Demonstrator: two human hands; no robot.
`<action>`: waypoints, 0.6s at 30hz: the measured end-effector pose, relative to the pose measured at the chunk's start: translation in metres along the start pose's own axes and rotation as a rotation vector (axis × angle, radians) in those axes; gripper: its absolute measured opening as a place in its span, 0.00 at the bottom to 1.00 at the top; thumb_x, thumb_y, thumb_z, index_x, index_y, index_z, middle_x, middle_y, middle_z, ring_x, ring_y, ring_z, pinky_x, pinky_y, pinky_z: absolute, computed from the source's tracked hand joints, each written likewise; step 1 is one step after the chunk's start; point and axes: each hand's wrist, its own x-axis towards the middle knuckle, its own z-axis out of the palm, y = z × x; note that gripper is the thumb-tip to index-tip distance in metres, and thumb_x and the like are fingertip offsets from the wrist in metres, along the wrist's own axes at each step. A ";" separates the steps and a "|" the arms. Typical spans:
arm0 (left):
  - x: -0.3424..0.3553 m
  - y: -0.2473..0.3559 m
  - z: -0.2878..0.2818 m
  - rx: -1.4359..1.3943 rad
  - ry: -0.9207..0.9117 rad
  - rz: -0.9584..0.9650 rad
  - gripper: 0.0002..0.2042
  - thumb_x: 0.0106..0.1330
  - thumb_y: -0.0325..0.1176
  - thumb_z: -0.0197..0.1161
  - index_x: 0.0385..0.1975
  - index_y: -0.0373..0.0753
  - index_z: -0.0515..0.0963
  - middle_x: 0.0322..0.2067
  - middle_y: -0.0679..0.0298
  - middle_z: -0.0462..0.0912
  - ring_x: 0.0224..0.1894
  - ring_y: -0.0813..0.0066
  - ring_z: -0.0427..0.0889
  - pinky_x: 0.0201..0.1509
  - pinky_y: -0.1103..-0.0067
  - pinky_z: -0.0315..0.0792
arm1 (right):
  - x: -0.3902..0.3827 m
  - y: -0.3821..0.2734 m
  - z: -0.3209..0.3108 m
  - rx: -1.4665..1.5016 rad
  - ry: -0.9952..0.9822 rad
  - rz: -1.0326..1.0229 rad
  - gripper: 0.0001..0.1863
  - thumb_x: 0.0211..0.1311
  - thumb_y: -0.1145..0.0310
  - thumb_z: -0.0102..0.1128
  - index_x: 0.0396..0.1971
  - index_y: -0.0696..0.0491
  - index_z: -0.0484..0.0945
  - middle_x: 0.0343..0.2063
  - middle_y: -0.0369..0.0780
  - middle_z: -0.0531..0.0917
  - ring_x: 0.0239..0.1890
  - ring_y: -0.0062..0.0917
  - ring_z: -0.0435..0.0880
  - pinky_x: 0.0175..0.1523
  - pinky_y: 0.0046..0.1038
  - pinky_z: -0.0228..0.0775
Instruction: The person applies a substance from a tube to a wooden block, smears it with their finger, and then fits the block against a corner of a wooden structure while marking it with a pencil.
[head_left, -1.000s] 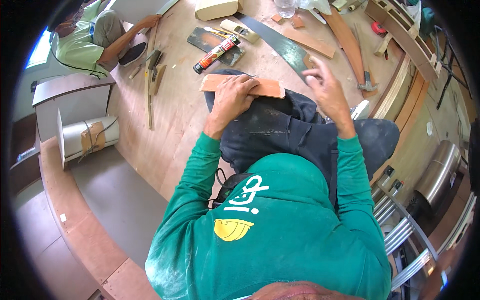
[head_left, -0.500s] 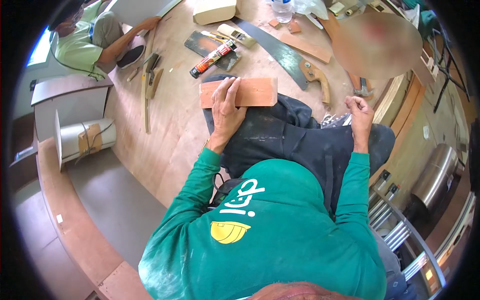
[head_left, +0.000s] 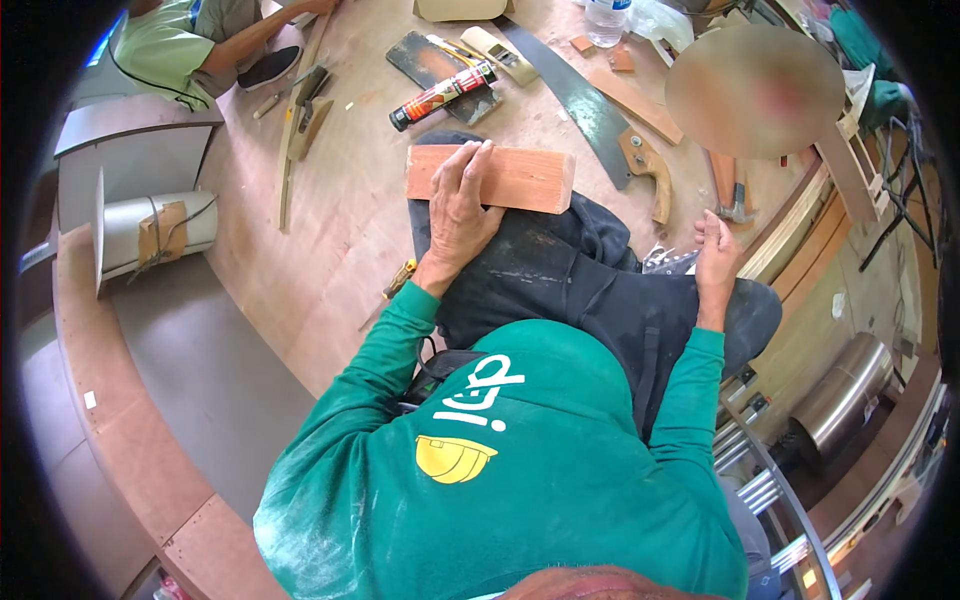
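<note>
My left hand (head_left: 463, 212) grips a reddish wooden block (head_left: 535, 180), its fingers over the top face and the thumb at the near edge. The block rests across my dark trouser leg, its right end tilted slightly nearer to me. Over my right knee, my right hand (head_left: 716, 262) is closed with curled fingers; whatever they may hold is hidden or too small to make out. Just beyond that hand lies a claw hammer (head_left: 738, 204). A handsaw (head_left: 575, 95) with a wooden handle lies past the block, to its right.
Beyond the block are a cartridge tube (head_left: 443, 95), a dark flat board (head_left: 420, 62) and a hand plane (head_left: 505, 57). A long wood strip (head_left: 285, 180) lies at left, near a seated co-worker's arm (head_left: 245, 42). A screwdriver (head_left: 401, 277) sits by my left forearm. A metal cylinder (head_left: 845, 390) stands right.
The view has shifted a little. The block's right end has tipped slightly toward me, still in my left hand. My right hand stays closed near my knee, and the screwdriver has come into sight.
</note>
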 end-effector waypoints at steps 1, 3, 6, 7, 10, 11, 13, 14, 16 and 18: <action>0.000 0.000 0.000 -0.002 -0.001 -0.002 0.44 0.48 0.22 0.76 0.72 0.43 0.70 0.64 0.54 0.75 0.68 0.52 0.74 0.71 0.61 0.68 | -0.001 -0.002 0.000 -0.041 0.001 -0.006 0.27 0.84 0.50 0.49 0.58 0.58 0.83 0.41 0.46 0.92 0.41 0.31 0.92 0.48 0.33 0.80; 0.000 -0.001 0.001 -0.005 -0.002 -0.007 0.44 0.48 0.22 0.76 0.72 0.43 0.70 0.64 0.54 0.75 0.68 0.53 0.74 0.71 0.61 0.67 | -0.002 -0.007 0.000 -0.107 -0.010 -0.010 0.27 0.84 0.49 0.48 0.61 0.57 0.82 0.41 0.47 0.92 0.42 0.33 0.92 0.48 0.35 0.81; 0.001 -0.002 0.002 0.000 0.001 -0.005 0.44 0.48 0.21 0.76 0.71 0.43 0.70 0.64 0.54 0.75 0.68 0.53 0.74 0.71 0.62 0.68 | -0.003 -0.012 0.001 -0.165 -0.011 -0.045 0.28 0.84 0.48 0.47 0.63 0.57 0.80 0.42 0.48 0.91 0.43 0.37 0.92 0.49 0.37 0.81; 0.001 -0.003 0.002 0.003 0.000 -0.002 0.44 0.48 0.21 0.76 0.71 0.43 0.70 0.64 0.54 0.75 0.68 0.53 0.74 0.71 0.62 0.68 | -0.003 -0.013 0.002 -0.178 -0.010 -0.060 0.29 0.84 0.47 0.47 0.63 0.57 0.80 0.42 0.48 0.91 0.43 0.38 0.92 0.50 0.38 0.81; 0.001 -0.001 0.002 0.001 0.009 -0.004 0.43 0.48 0.21 0.75 0.71 0.43 0.70 0.64 0.55 0.75 0.68 0.54 0.74 0.71 0.62 0.67 | -0.002 -0.009 0.005 -0.187 0.010 -0.051 0.30 0.83 0.46 0.47 0.64 0.58 0.78 0.41 0.48 0.91 0.45 0.40 0.91 0.52 0.39 0.80; 0.001 -0.001 0.001 0.006 0.004 -0.006 0.44 0.48 0.20 0.75 0.71 0.43 0.70 0.64 0.55 0.75 0.68 0.54 0.74 0.71 0.62 0.67 | -0.001 -0.009 0.005 -0.181 0.009 -0.045 0.31 0.83 0.46 0.47 0.65 0.58 0.77 0.41 0.48 0.91 0.46 0.40 0.91 0.53 0.39 0.79; 0.001 -0.001 0.000 0.017 -0.003 -0.012 0.44 0.47 0.20 0.74 0.71 0.43 0.70 0.64 0.55 0.75 0.68 0.54 0.74 0.71 0.62 0.67 | -0.002 -0.011 0.005 -0.167 0.006 -0.035 0.32 0.82 0.45 0.48 0.67 0.59 0.76 0.41 0.47 0.91 0.47 0.41 0.91 0.54 0.39 0.78; 0.001 -0.002 0.001 0.017 -0.002 -0.013 0.44 0.47 0.20 0.74 0.71 0.43 0.70 0.64 0.55 0.75 0.68 0.54 0.74 0.71 0.62 0.67 | -0.002 -0.011 0.005 -0.159 0.010 -0.028 0.33 0.82 0.45 0.49 0.67 0.59 0.75 0.41 0.47 0.91 0.47 0.41 0.90 0.54 0.39 0.78; 0.002 -0.002 0.003 0.016 0.001 -0.014 0.44 0.47 0.20 0.74 0.71 0.43 0.71 0.64 0.55 0.75 0.68 0.54 0.74 0.71 0.62 0.67 | -0.003 -0.012 0.006 -0.144 0.018 -0.013 0.34 0.82 0.44 0.50 0.69 0.59 0.73 0.41 0.47 0.91 0.47 0.41 0.90 0.54 0.39 0.77; 0.003 -0.001 0.002 0.004 0.002 -0.010 0.43 0.46 0.20 0.73 0.71 0.43 0.71 0.64 0.56 0.75 0.67 0.54 0.75 0.71 0.62 0.67 | -0.002 -0.014 0.006 -0.157 0.019 -0.009 0.34 0.81 0.45 0.52 0.70 0.59 0.71 0.40 0.47 0.90 0.46 0.41 0.89 0.53 0.40 0.77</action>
